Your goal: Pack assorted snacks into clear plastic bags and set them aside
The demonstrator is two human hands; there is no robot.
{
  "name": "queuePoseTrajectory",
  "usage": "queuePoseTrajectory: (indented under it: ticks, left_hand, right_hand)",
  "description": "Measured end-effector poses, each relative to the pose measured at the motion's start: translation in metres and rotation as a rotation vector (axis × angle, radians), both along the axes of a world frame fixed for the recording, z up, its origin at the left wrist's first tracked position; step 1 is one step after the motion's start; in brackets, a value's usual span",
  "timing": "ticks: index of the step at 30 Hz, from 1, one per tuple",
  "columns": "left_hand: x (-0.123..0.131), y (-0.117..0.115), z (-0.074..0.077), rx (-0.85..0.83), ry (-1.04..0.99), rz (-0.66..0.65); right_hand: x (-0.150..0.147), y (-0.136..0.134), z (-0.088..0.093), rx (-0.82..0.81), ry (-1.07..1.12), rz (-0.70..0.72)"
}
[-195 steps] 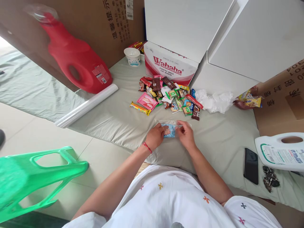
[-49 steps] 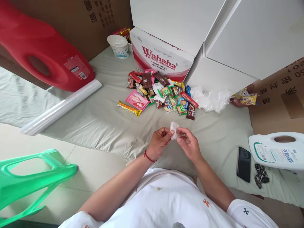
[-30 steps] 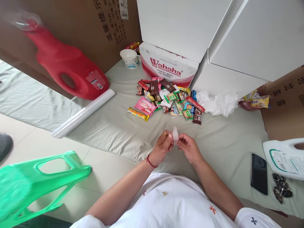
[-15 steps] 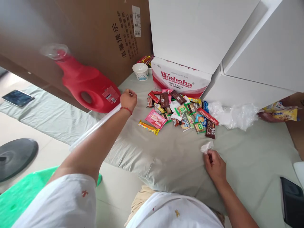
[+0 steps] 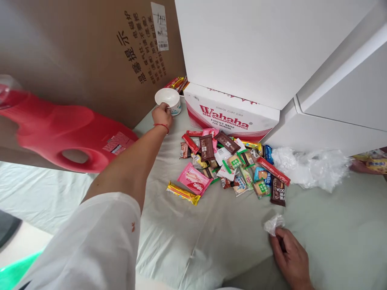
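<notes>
- Carton (image 5: 223,117): front reads "Wahaha", with "PURIFIED WATER FOR DRINKING" beneath; a stamped code above is too small to read with certainty.
- Cardboard (image 5: 75,48), far left: printed 温馨提示 in large characters, smaller lines beside it; a white label (image 5: 160,26) bears a barcode and handwritten marks.
- Pink packet (image 5: 195,180): marked "nabati". Brown packet (image 5: 277,193), at the right end of the pile (image 5: 234,161): marked "COCOA".
- Jug (image 5: 69,133), red, lying on the left: label print is not legible.
- Edges: the carton and white cabinet (image 5: 242,40) bound the far side; the cloth (image 5: 229,237) ends near left, above the pale floor (image 5: 33,241). Cloth stretches between the pile and the right hand (image 5: 292,253).
- Bowl (image 5: 176,108): white with blue print, upright, far left, between cardboard and carton.
- Left hand (image 5: 161,114): at the bowl's near rim, fingers bunched; whether they grip the rim, I cannot tell. A red cord circles the wrist.
- Right hand: thumb and forefinger clamped on plastic (image 5: 274,224).
- Plastic: clear, crumpled, held near right, just above the cloth or touching it; I cannot tell which.
</notes>
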State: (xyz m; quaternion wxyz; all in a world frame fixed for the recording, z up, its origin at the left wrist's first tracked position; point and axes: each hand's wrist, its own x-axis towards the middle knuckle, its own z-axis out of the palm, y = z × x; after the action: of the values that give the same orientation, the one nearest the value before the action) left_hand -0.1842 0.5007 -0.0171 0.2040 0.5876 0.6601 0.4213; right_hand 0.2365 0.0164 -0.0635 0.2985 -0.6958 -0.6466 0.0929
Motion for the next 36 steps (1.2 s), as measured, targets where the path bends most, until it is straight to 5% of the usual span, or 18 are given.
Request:
queuePoseTrajectory:
  ticks: [3,6,11,14,16,19,23,27,29,32,36]
  left_hand:
    - [0.004,-0.044,0.018,0.028,0.113,0.005]
    - [0.012,-0.127,0.049,0.133,0.353,-0.149]
    - [0.032,-0.281,0.084,0.113,0.580,-0.371]
    - [0.050,-0.339,0.089,0.035,0.621,-0.642]
    - [0.063,-0.363,0.089,0.054,0.655,-0.833]
    - [0.078,-0.383,0.088,0.258,0.703,-1.025]
    - [0.095,-0.392,0.080,0.561,0.734,-1.095]
    - [0.121,-0.393,0.066,0.572,0.729,-1.185]
    - [0.136,-0.388,0.060,0.520,0.708,-1.215]
    - [0.155,-0.374,0.058,0.437,0.587,-1.208]
    - [0.180,-0.348,0.064,0.404,0.349,-1.016]
  right_hand:
    - [-0.004,0.003,0.011,0.049,0.075,-0.052]
    - [-0.013,0.013,0.042,0.132,0.163,-0.040]
    - [-0.042,0.055,0.128,0.235,0.316,0.278]
    - [-0.068,0.090,0.162,0.196,0.187,0.561]
    - [-0.085,0.107,0.168,0.087,0.029,0.712]
    - [-0.101,0.117,0.161,-0.083,-0.233,0.711]
    - [-0.096,0.108,0.140,-0.379,-0.353,0.638]
    - [-0.078,0.093,0.118,-0.620,-0.262,0.569]
    - [-0.065,0.082,0.110,-0.567,-0.188,0.456]
    - [-0.039,0.056,0.106,-0.257,0.026,0.200]
    - [0.009,0.014,0.105,0.116,0.273,-0.189]
